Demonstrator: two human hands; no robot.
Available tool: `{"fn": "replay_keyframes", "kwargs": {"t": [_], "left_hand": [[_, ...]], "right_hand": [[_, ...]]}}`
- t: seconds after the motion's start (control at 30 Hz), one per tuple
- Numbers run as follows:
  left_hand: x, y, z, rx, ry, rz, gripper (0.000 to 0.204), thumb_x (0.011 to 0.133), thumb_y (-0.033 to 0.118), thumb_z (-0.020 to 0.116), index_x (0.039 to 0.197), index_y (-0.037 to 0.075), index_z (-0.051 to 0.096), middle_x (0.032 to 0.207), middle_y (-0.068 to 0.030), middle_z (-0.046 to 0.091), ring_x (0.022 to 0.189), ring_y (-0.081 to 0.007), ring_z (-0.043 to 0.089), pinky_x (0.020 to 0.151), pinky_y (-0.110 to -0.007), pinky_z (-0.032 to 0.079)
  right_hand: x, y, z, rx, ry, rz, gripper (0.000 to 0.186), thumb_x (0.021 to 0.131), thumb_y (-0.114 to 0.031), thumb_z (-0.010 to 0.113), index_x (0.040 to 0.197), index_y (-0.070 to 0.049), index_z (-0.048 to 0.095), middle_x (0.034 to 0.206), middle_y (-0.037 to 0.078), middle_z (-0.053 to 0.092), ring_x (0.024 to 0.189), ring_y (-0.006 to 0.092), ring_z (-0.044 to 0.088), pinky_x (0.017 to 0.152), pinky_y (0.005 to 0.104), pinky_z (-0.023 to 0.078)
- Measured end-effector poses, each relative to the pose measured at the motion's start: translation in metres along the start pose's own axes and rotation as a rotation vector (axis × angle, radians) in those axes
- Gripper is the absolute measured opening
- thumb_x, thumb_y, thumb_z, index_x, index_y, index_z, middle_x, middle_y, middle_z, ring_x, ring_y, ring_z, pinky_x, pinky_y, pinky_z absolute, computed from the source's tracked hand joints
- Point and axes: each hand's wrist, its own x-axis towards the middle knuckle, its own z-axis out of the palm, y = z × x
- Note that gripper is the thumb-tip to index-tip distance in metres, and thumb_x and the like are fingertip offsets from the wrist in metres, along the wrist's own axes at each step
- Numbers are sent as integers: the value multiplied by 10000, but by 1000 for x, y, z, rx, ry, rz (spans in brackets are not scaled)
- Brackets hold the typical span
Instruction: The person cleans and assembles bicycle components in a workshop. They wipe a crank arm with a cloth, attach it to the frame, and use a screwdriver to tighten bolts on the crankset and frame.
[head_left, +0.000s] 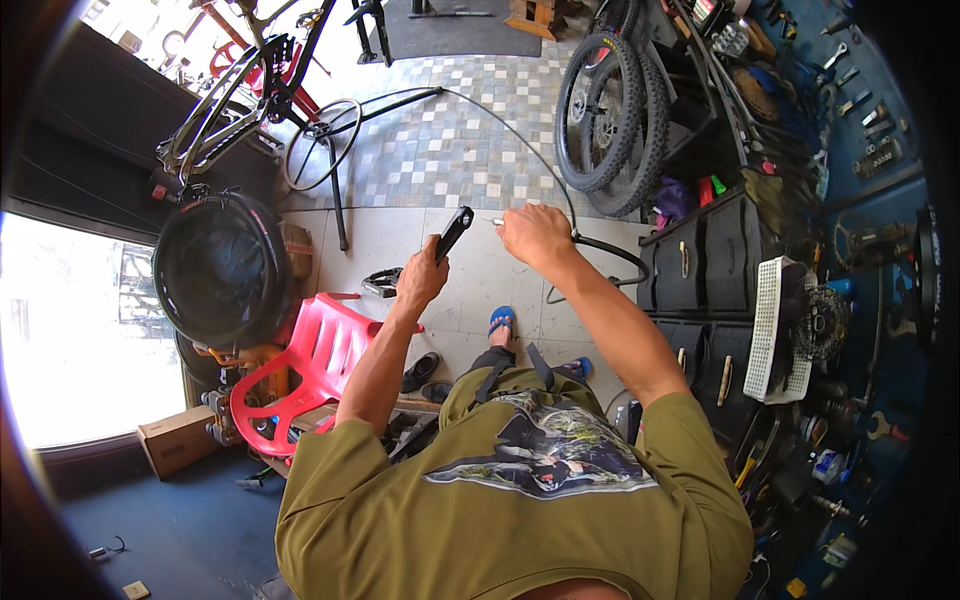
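My left hand (424,274) is closed around a black bicycle crank arm (456,231), whose end with a hole points up and to the right. A black flat pedal (380,283) shows at the other side of that hand, seemingly on the crank arm's lower end. Just to the right, my right hand (537,237) grips what looks like an air blow gun. Its short silver nozzle (498,222) points toward the crank arm, a small gap apart. The gun's body is hidden in my fingers. A black hose (615,249) trails off behind this hand.
A red plastic chair (325,350) stands at my left, near a wheel (222,268) and a bicycle frame on a repair stand (340,200). Bicycle wheels (600,115) lean at the far right. Black drawers (690,262), a white basket (772,330) and wall tools line the right side.
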Motion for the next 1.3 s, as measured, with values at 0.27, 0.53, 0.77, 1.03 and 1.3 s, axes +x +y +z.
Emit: {"fn": "replay_keyframes", "kwargs": {"t": [0.27, 0.53, 0.77, 1.03, 1.3], "left_hand": [[4, -9, 11, -130, -9, 12, 514, 910, 258, 717, 1379, 133, 551, 990, -287, 740, 959, -508, 708, 821, -579, 547], [6, -5, 7, -155, -6, 69, 497, 903, 248, 728, 1349, 94, 572, 962, -288, 736, 927, -496, 716, 810, -552, 556], [5, -5, 8, -280, -59, 14, 477, 896, 237, 739, 1296, 34, 579, 840, -241, 715, 721, -407, 715, 653, -499, 551], [3, 2, -1, -614, -210, -141, 327, 955, 198, 743, 1165, 11, 575, 662, -50, 581, 444, -137, 543, 380, -328, 442], [5, 4, -3, -756, -263, -175, 318, 948, 188, 753, 1136, 8, 570, 651, -49, 577, 445, -130, 543, 385, -328, 437]], "right_hand": [[3, -6, -5, 57, -15, -35, 372, 1004, -407, 654, 964, -75, 818, 978, 168, 794, 972, 363, 767, 872, 476, 595], [12, -1, -6, 64, -42, -17, 376, 987, -413, 679, 980, -64, 819, 998, 180, 791, 1009, 356, 759, 904, 469, 589], [11, -5, -8, 25, 1, -38, 377, 997, -397, 672, 979, -46, 807, 992, 180, 790, 1010, 351, 762, 899, 465, 587], [10, -12, -7, -17, 56, -70, 225, 960, -239, 656, 920, -91, 820, 985, 156, 800, 975, 326, 778, 819, 430, 611], [22, -12, -6, -45, 42, -45, 310, 983, -354, 694, 963, -65, 801, 985, 171, 793, 977, 350, 772, 852, 452, 605]]}}
